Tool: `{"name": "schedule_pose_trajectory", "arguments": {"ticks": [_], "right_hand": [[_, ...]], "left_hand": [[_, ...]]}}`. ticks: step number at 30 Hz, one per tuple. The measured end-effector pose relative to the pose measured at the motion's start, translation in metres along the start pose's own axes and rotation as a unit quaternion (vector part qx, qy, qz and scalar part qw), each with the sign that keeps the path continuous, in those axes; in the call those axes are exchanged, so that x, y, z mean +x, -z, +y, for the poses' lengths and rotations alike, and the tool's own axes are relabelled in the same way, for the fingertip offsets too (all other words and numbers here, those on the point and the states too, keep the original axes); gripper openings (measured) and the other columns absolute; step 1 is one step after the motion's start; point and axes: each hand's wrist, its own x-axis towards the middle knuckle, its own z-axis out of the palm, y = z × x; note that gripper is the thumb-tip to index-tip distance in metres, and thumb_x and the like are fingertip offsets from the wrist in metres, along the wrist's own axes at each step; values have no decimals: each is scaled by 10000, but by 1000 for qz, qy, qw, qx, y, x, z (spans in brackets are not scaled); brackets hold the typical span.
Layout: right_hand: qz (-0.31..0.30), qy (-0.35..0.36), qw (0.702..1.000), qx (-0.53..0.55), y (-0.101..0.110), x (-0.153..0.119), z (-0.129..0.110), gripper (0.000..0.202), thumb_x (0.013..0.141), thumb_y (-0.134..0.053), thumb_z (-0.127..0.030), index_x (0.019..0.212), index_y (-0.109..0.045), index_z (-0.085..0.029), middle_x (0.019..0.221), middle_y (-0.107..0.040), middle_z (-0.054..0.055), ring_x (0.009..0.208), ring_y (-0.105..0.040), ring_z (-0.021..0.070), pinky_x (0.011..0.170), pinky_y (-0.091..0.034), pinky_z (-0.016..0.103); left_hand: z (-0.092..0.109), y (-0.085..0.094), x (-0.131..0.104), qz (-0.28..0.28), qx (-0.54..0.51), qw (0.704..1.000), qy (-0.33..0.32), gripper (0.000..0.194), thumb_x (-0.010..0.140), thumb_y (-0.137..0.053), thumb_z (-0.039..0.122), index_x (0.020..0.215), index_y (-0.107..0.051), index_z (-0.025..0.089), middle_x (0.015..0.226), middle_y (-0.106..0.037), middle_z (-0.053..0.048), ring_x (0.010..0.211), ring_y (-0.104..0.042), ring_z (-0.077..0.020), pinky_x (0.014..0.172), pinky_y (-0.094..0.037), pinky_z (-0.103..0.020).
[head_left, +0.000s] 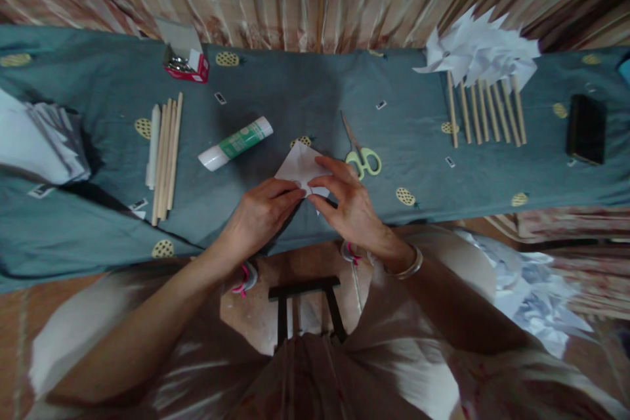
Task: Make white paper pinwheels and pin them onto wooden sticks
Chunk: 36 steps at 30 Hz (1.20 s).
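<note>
A small white sheet of paper (298, 163), turned like a diamond, lies at the table's near edge between my hands. My left hand (260, 215) is closed, its fingertips pinching the paper's near left part. With bent fingers, my right hand (350, 200) grips the near right part and touches the sheet's right side. The fingers partly cover the paper, so its folds are hard to make out. Just beyond my right hand lie scissors (363, 156) with light green handles, blades pointing away. A green and white glue stick (236, 143) rests to the left of the paper.
Wooden sticks (167, 157) lie at left, near a stack of paper (37, 138). Behind them stands an open red box (189, 67) of small metal pieces. Paper pinwheels (485, 49) on sticks and a dark phone-like object (585, 129) lie at right. White cut paper (536, 292) sits below the table.
</note>
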Motion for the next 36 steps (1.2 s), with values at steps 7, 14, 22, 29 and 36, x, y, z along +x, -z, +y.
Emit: {"name": "schedule_pose_trajectory", "arguments": {"ticks": [7, 14, 22, 29, 36], "right_hand": [[-9, 27, 1000, -10, -2, -1, 2, 217, 922, -600, -250, 1117, -691, -231, 1419, -560, 94, 1319, -508, 279, 1096, -458, 518], [-20, 43, 998, -31, -4, -3, 2, 264, 966, -507, -251, 1154, -691, -225, 1441, -535, 99, 1353, -469, 275, 1126, -449, 511], [-23, 78, 994, -73, -9, -8, 0, 301, 972, -441, -192, 1203, -632, -166, 1453, -520, 146, 1369, -445, 273, 1132, -436, 504], [-47, 84, 993, -74, -14, -8, 1, 416, 912, -392, -97, 1277, -570, -185, 1498, -484, 127, 1411, -398, 273, 1140, -400, 542], [-42, 73, 995, -53, -2, -6, 1, 425, 917, -418, -116, 1298, -581, -215, 1502, -477, 113, 1415, -404, 272, 1149, -385, 548]], "left_hand": [[0, 1, 2, 4, -1, 1000, -16, 233, 993, -507, 218, 1011, -723, 131, 978, -746, -105, 870, -711, -181, 751, -601, -282], [0, 0, 2, 3, -6, 1000, -6, 240, 1003, -493, 242, 1022, -716, 155, 978, -740, -80, 874, -705, -164, 767, -592, -266], [0, 0, 0, 14, 8, 1000, -26, 209, 986, -510, 188, 1041, -705, 136, 982, -736, -94, 877, -701, -178, 767, -596, -286], [4, 1, 2, 15, 21, 999, -36, 161, 964, -556, 181, 1019, -688, 108, 965, -730, -104, 857, -699, -192, 760, -603, -302], [3, -1, 1, 25, 37, 998, -41, 156, 961, -548, 161, 1026, -684, 120, 963, -724, -99, 867, -693, -192, 766, -600, -306]]}}
